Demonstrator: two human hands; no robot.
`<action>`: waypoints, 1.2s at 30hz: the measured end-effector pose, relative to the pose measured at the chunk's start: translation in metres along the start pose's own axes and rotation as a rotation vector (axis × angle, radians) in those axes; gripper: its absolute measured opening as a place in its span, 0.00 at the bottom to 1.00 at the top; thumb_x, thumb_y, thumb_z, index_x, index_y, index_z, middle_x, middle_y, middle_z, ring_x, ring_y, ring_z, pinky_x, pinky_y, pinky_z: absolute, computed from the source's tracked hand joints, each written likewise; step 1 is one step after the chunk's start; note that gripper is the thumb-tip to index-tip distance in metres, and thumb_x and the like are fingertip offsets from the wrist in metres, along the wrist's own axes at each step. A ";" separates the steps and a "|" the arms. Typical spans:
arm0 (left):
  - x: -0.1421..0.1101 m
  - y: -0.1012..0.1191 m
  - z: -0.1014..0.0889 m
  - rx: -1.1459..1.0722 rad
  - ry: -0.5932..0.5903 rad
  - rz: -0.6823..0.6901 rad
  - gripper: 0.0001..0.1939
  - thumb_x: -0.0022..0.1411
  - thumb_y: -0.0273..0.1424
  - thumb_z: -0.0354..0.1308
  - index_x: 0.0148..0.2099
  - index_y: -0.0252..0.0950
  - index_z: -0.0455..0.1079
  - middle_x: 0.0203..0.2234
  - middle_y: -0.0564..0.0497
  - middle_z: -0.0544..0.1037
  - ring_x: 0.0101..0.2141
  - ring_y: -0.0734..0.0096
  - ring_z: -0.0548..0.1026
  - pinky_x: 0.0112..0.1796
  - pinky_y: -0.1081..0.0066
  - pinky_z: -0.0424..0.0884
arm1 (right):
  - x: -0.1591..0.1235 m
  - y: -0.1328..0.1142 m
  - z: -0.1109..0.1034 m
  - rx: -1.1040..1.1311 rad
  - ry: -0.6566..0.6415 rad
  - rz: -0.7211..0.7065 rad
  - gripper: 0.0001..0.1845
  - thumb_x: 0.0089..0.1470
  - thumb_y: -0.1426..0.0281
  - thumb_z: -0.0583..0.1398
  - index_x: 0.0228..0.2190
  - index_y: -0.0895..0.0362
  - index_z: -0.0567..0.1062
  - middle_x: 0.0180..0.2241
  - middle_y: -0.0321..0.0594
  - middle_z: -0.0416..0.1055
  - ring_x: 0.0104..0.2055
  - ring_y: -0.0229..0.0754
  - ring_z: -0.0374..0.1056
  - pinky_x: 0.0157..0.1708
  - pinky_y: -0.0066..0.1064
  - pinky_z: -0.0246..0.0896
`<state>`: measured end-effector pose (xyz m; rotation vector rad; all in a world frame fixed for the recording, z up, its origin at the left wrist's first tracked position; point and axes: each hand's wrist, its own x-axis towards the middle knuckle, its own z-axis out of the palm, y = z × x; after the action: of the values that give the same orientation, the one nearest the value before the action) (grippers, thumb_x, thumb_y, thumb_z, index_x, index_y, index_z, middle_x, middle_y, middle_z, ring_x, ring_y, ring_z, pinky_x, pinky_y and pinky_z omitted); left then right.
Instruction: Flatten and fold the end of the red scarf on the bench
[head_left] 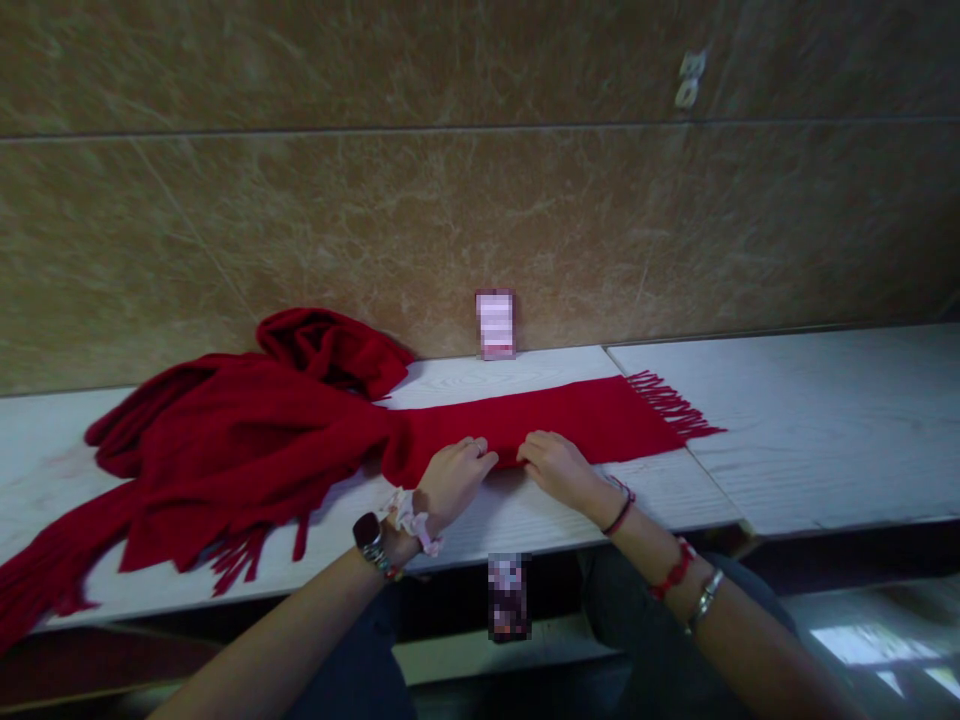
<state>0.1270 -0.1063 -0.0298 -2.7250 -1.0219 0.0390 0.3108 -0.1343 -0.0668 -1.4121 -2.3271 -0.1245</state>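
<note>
A red scarf [577, 415] lies stretched along the white bench-like surface, its fringed end to the right. My left hand [454, 478] pinches the scarf's near edge, with a watch and a pale scrunchie on that wrist. A short way to the right, my right hand [556, 466] is closed on the same edge; red bands and a silver bracelet circle that arm. To the left, a heap of red cloth [247, 430] with fringes lies bunched up and meets the flat part. How many pieces make up the heap, I cannot tell.
The white wooden surface [825, 420] runs along a brown marbled wall [375, 220]. A blurred-out phone-like rectangle [496, 325] leans against the wall behind the scarf. Another blurred-out patch [509, 597] shows below the front edge, between my legs. Pale fittings [690, 80] sit on the wall.
</note>
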 end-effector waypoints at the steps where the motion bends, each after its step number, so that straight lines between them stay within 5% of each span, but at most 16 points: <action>1: -0.001 0.000 0.000 0.000 0.001 0.006 0.12 0.61 0.20 0.46 0.40 0.35 0.70 0.35 0.46 0.72 0.38 0.66 0.71 0.37 0.68 0.69 | -0.001 0.000 0.000 -0.008 -0.005 -0.027 0.08 0.52 0.79 0.55 0.31 0.59 0.73 0.32 0.41 0.70 0.36 0.40 0.64 0.39 0.32 0.59; 7: -0.008 -0.002 0.003 0.036 0.008 0.066 0.10 0.63 0.24 0.47 0.40 0.35 0.70 0.34 0.47 0.72 0.37 0.67 0.71 0.36 0.69 0.69 | -0.007 0.002 -0.001 -0.025 0.009 -0.123 0.09 0.52 0.79 0.56 0.34 0.57 0.74 0.34 0.41 0.71 0.38 0.41 0.64 0.40 0.33 0.58; 17: -0.010 -0.005 0.008 0.022 0.058 0.098 0.10 0.63 0.22 0.47 0.40 0.34 0.70 0.33 0.47 0.71 0.38 0.67 0.69 0.38 0.69 0.68 | -0.005 -0.002 -0.001 -0.035 0.037 -0.088 0.07 0.52 0.79 0.56 0.29 0.58 0.73 0.30 0.40 0.70 0.35 0.39 0.64 0.38 0.31 0.59; 26: -0.011 -0.011 0.005 0.009 -0.048 0.218 0.15 0.60 0.19 0.46 0.45 0.36 0.68 0.38 0.47 0.71 0.38 0.68 0.69 0.37 0.69 0.68 | -0.008 0.000 -0.002 0.016 -0.008 -0.149 0.10 0.51 0.80 0.56 0.32 0.58 0.75 0.33 0.41 0.71 0.36 0.39 0.65 0.38 0.30 0.61; 36: -0.009 0.000 -0.003 0.051 -0.122 -0.009 0.14 0.61 0.20 0.45 0.45 0.34 0.67 0.40 0.44 0.71 0.42 0.63 0.71 0.38 0.66 0.69 | -0.011 0.000 -0.004 -0.060 -0.014 -0.177 0.09 0.51 0.79 0.56 0.31 0.57 0.75 0.31 0.40 0.70 0.35 0.39 0.63 0.37 0.31 0.60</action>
<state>0.1205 -0.1128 -0.0272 -2.7004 -1.0498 0.2288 0.3165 -0.1446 -0.0675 -1.2351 -2.4768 -0.2374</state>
